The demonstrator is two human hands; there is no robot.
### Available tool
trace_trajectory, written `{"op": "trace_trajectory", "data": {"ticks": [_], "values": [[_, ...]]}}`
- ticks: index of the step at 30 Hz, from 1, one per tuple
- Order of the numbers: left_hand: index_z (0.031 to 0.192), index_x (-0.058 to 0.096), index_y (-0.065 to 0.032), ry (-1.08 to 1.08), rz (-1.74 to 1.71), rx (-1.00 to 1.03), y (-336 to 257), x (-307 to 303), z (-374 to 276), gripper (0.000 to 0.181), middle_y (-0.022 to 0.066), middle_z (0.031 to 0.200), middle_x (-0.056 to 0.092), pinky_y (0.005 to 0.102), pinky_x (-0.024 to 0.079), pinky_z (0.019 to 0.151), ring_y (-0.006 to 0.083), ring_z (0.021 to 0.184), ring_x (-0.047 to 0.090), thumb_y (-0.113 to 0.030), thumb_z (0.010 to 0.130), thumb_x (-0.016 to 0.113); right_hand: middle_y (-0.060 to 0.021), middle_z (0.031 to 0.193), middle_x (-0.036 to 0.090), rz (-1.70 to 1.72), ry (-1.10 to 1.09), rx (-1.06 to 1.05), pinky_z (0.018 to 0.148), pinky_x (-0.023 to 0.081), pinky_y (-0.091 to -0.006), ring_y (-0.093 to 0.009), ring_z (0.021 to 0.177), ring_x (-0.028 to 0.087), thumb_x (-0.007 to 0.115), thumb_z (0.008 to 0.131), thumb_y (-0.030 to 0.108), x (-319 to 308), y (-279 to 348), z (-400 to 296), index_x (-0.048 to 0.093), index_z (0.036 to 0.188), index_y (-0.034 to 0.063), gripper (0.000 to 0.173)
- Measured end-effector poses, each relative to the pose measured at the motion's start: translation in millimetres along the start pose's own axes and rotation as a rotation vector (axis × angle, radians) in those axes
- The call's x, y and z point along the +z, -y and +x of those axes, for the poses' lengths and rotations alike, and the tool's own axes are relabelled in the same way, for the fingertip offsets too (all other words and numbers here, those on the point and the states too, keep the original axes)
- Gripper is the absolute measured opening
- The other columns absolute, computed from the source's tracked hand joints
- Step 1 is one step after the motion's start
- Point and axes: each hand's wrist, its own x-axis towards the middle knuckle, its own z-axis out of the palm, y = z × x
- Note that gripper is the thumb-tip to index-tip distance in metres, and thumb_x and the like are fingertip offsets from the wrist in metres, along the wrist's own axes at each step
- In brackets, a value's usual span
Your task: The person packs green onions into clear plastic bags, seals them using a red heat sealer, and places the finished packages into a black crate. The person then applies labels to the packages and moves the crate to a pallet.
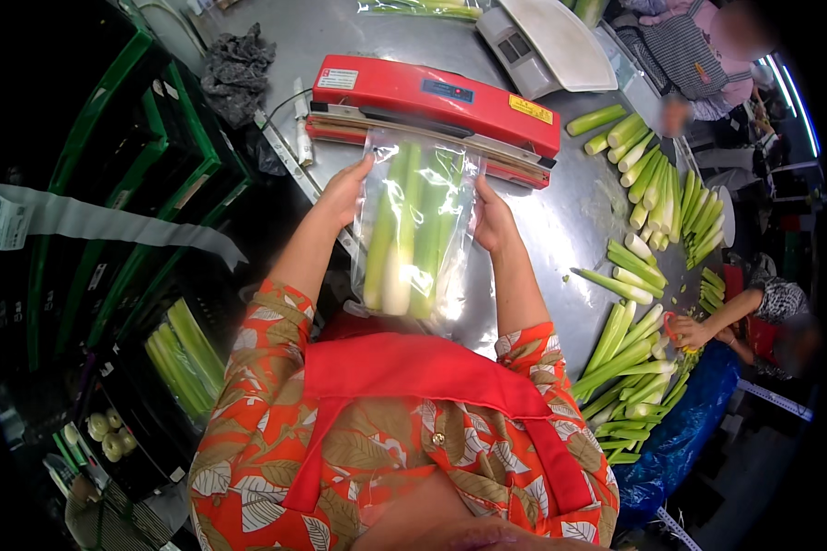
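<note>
A clear plastic bag of cut leek stalks (413, 234) hangs between my two hands, its top edge at the jaw of a red impulse heat sealer (434, 96). My left hand (348, 189) grips the bag's upper left edge, and my right hand (491, 213) grips the upper right edge. The stalks lie lengthwise inside, pale ends toward me. A small red light shows on the sealer's panel. Whether the bag's mouth lies between the sealing bars cannot be told.
Cut leeks (634, 379) lie along the steel table's (551, 275) right side, where a co-worker's hand (689, 333) holds orange-handled scissors. A weighing scale (551, 41) stands behind the sealer. At left are stacked green-and-black crates (145, 172), a label strip (124, 213) and crumpled dark plastic (238, 72).
</note>
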Motion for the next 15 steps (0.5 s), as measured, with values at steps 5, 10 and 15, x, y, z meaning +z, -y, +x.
{"op": "trace_trajectory", "data": {"ticks": [5,10,15], "values": [[0.124,0.041,-0.0052,0.133,-0.21,-0.022,1,8,-4,0.042,0.0122,0.117,0.051,0.0362,0.044,0.088,0.0229,0.105,0.052,-0.032,0.093,0.035,-0.0088,0.102,0.059,-0.041,0.008,-0.007,0.078,0.048,-0.0321,-0.019,0.089,0.059,0.037,0.092,0.034,1,1,-2,0.047,0.113,0.0024,0.04],[0.125,0.04,-0.0055,0.205,-0.275,-0.061,-5,14,-9,0.042,0.0118,0.118,0.051,0.036,0.043,0.089,0.0227,0.106,0.051,-0.032,0.093,0.033,-0.0065,0.099,0.058,-0.249,-0.075,-0.088,0.072,0.045,-0.0256,-0.013,0.081,0.056,0.045,0.089,0.036,-13,0,6,0.053,0.107,0.0024,0.039],[0.125,0.04,-0.0049,0.17,-0.27,-0.07,4,1,1,0.042,0.0104,0.116,0.052,0.0353,0.043,0.088,0.0218,0.103,0.053,-0.032,0.093,0.033,-0.0036,0.055,0.054,-1.082,-0.381,-0.413,0.048,0.042,-0.0235,-0.009,0.048,0.05,0.059,0.08,0.033,10,42,-22,0.059,0.067,-0.0007,0.036]]}}
